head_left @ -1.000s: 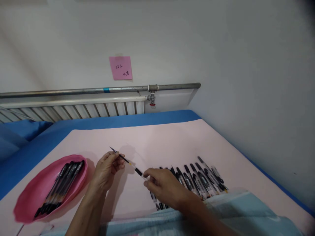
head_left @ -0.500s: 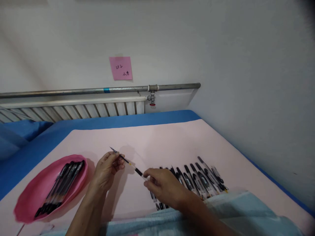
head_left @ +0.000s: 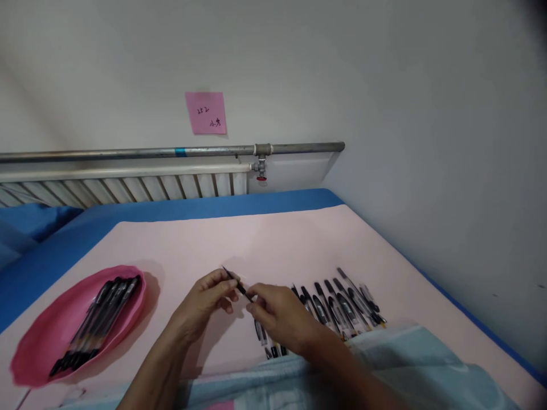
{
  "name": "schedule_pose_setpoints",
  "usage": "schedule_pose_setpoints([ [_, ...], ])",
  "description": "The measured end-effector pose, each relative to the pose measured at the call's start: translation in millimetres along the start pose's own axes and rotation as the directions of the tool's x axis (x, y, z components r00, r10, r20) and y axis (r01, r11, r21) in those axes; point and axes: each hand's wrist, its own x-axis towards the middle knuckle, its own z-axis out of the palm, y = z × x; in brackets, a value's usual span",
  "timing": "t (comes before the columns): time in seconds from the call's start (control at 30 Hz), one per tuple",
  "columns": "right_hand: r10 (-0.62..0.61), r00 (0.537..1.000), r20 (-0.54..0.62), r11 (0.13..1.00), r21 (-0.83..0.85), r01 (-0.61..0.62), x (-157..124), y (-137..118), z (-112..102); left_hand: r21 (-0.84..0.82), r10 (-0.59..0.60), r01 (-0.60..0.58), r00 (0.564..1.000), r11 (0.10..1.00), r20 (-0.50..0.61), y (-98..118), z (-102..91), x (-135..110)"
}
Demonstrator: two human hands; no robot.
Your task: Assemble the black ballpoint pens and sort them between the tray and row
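Note:
My left hand (head_left: 205, 300) pinches a thin black pen refill (head_left: 228, 274) between thumb and fingers, its pointed tip sticking out up and to the left. The refill runs down to the right in line with a pen barrel with a dark grip (head_left: 243, 290). My right hand (head_left: 284, 313) is closed on that barrel's other end, which the fingers hide. Just beyond the right hand, several black and clear pen parts (head_left: 333, 310) lie in slanting rows, partly covered by the hand and forearm.
At the left sits a pink bowl (head_left: 32, 347) with several black pens (head_left: 102, 322) in it. Light blue cloth (head_left: 427, 359) lies along the near edge of the pink tabletop (head_left: 179, 239). Behind are a radiator (head_left: 166, 187), a pipe (head_left: 303, 148) and the wall.
My hands have come closer together, the left one moving right. Less of the refill now shows between the left fingers and the barrel. The view has shifted slightly.

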Motion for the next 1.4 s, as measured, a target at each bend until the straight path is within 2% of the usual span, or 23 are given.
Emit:
schedule_pose_setpoints([
  [0.1, 0.026, 0.998, -0.057, 1.000, 0.010, -0.026, 1.0, 2.6, -5.1, 0.121, 0.003, -0.007, 0.999, 0.993, 0.037, 0.1, 4.1, -4.4],
  [0.23, 0.065, 0.989, -0.133, 0.998, 0.005, -0.065, 1.9, 5.0, -11.5, 0.373, -0.136, 0.096, 0.987, 0.923, 0.084, -9.5, 10.5, -5.2],
  [0.3, 0.076, 0.986, -0.149, 0.997, 0.000, -0.077, 2.0, 5.8, -12.5, 0.508, -0.177, 0.126, 0.983, 0.852, 0.053, -17.8, 17.1, -5.0],
  [0.37, 0.076, 0.984, -0.161, 0.997, -0.002, -0.077, 1.8, 6.4, -12.5, 0.644, -0.124, 0.081, 0.992, 0.761, 0.021, -25.4, 24.8, -5.4],
  [0.47, 0.071, 0.983, -0.167, 0.997, -0.004, -0.073, 1.4, 7.4, -11.9, 0.816, -0.028, -0.016, 0.999, 0.577, 0.039, -31.6, 34.8, -7.0],
  [0.53, 0.070, 0.984, -0.164, 0.997, -0.005, -0.071, 1.3, 8.0, -11.6, 0.882, -0.026, -0.035, 0.998, 0.470, 0.054, -32.5, 38.8, -7.6],
  [0.6, 0.068, 0.984, -0.164, 0.998, -0.004, -0.070, 1.4, 8.3, -11.2, 0.917, -0.039, -0.024, 0.998, 0.399, 0.044, -31.7, 39.8, -7.2],
  [0.73, 0.068, 0.984, -0.165, 0.998, 0.003, -0.069, 1.2, 8.3, -11.0, 0.943, -0.001, 0.030, 1.000, 0.331, -0.031, -27.2, 33.1, -5.0],
  [0.83, 0.077, 0.986, -0.151, 0.997, 0.011, -0.076, 0.8, 8.4, -11.3, 0.946, 0.064, 0.056, 0.995, 0.320, -0.080, -23.1, 27.9, -7.0],
  [0.87, 0.078, 0.986, -0.148, 0.997, 0.015, -0.077, 0.7, 8.5, -11.4, 0.943, 0.077, 0.025, 0.996, 0.331, -0.053, -22.1, 27.9, -8.9],
  [0.93, 0.077, 0.986, -0.150, 0.997, 0.021, -0.074, 0.6, 8.8, -11.5, 0.929, 0.062, -0.109, 0.994, 0.353, 0.093, -21.0, 31.4, -14.4],
  [1.0, 0.074, 0.986, -0.151, 0.997, 0.026, -0.071, 0.7, 9.0, -11.4, 0.896, 0.005, -0.262, 0.960, 0.358, 0.278, -20.9, 37.7, -20.4],
  [1.07, 0.077, 0.985, -0.152, 0.997, 0.030, -0.073, 0.9, 8.9, -11.2, 0.873, -0.066, -0.350, 0.917, 0.341, 0.393, -21.2, 43.9, -25.3],
  [1.23, 0.088, 0.984, -0.153, 0.996, 0.038, -0.083, 0.9, 8.0, -11.0, 0.851, -0.119, -0.417, 0.873, 0.318, 0.472, -22.6, 48.4, -27.8],
  [1.4, 0.074, 0.985, -0.153, 0.997, 0.035, -0.069, 0.0, 7.9, -10.6, 0.848, -0.142, -0.450, 0.854, 0.280, 0.500, -25.0, 47.6, -25.3],
])
